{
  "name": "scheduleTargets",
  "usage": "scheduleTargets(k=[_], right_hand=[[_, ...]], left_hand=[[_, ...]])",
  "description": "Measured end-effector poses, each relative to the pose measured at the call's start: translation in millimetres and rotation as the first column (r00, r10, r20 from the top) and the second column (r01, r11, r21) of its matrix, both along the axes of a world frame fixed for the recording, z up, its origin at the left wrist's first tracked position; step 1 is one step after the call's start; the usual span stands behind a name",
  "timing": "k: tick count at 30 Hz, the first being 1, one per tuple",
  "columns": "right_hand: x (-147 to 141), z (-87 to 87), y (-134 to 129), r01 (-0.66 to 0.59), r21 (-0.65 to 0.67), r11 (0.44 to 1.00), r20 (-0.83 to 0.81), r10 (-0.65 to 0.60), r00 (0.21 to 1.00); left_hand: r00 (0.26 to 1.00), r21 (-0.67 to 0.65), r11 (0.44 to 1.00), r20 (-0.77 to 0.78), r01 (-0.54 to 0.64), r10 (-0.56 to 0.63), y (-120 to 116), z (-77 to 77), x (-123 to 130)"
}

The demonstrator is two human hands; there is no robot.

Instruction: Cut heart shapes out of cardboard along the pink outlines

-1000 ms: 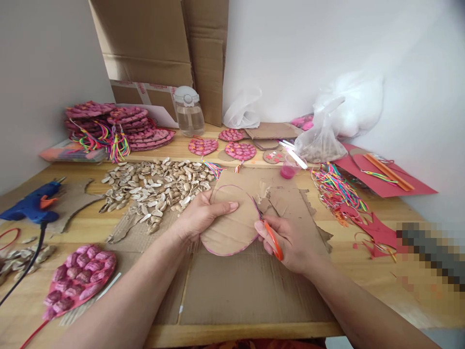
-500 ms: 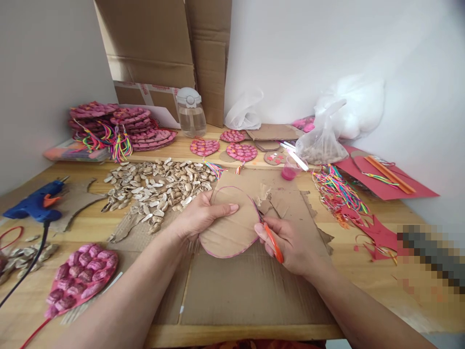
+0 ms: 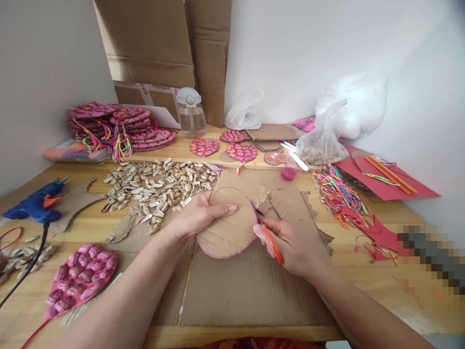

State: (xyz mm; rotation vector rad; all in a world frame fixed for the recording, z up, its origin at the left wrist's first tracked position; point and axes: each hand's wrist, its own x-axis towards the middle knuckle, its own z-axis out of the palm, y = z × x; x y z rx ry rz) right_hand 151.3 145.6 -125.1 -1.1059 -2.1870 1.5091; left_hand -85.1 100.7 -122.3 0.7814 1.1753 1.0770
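Cardboard disc (image 3: 228,230) has edged leftward, fingers of the left hand (image 3: 196,215) pinching it, right hand (image 3: 290,245) gripping scissors (image 3: 272,243).

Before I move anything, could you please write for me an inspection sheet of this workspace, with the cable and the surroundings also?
Surface: wooden table, partly covered by a flat cardboard sheet.
Job's things: rounded cardboard piece with a pink outline; orange-handled scissors at its right edge.
Clutter: peanut shells, coloured strings and red paper scraps.
Hands: left hand grips the rounded cardboard piece; right hand holds the orange-handled scissors.
Cables: black cable runs from the blue glue gun out of view at left; plug not visible.
Surroundings: pale walls; a lidded bottle before upright cardboard. Other people: nothing seen.
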Motion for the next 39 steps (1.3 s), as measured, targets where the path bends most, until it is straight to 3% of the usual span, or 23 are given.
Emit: scheduleTargets(k=[19,27,39], right_hand=[[0.8,2.2,-1.4,-0.007,0.077,0.997,0.020,0.006,1.000],[0.5,-5.4,-0.5,0.016,0.009,1.000,-0.055,-0.016,0.998],[2.1,2.1,0.5,-0.050,-0.116,0.992,-0.056,0.043,0.998]], left_hand=[[0.999,-0.019,0.999,-0.022,-0.026,0.026,0.7,4.1,-0.3],[0.998,-0.010,1.000,0.056,-0.006,0.007,1.8,2.2,-0.7],[0.992,-0.020,0.995,0.080,0.103,-0.101,-1.0,-1.2,5.2]])
